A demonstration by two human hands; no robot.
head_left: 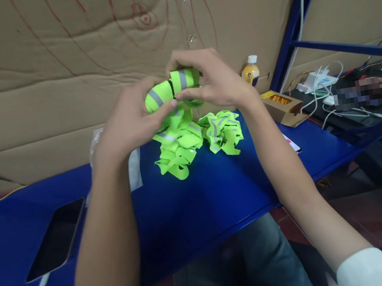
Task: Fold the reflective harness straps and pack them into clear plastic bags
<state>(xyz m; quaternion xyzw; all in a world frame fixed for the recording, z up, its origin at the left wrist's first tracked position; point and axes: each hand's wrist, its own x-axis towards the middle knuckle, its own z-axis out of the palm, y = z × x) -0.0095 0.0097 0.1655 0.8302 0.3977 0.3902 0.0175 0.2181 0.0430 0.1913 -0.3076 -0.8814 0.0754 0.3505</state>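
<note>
Both my hands are raised above the blue table (pixel 195 215) and grip one neon-green band with grey reflective stripes (pixel 171 89). My left hand (pixel 133 120) pinches the band's left end between thumb and fingers. My right hand (pixel 208 80) curls over its right end, fingers closed around it. Under the hands a pile of the same green reflective bands (pixel 194 142) lies on the table, part of it hidden by my left hand.
A dark phone (pixel 56 239) with a white cable lies at the left on the table. Clear plastic wrapping (pixel 133 166) sits behind my left forearm. A small bottle (pixel 250 70), an open cardboard box (pixel 283 106) and chargers with white cables (pixel 319 81) stand at the right. Cardboard sheets (pixel 39 80) form the back wall.
</note>
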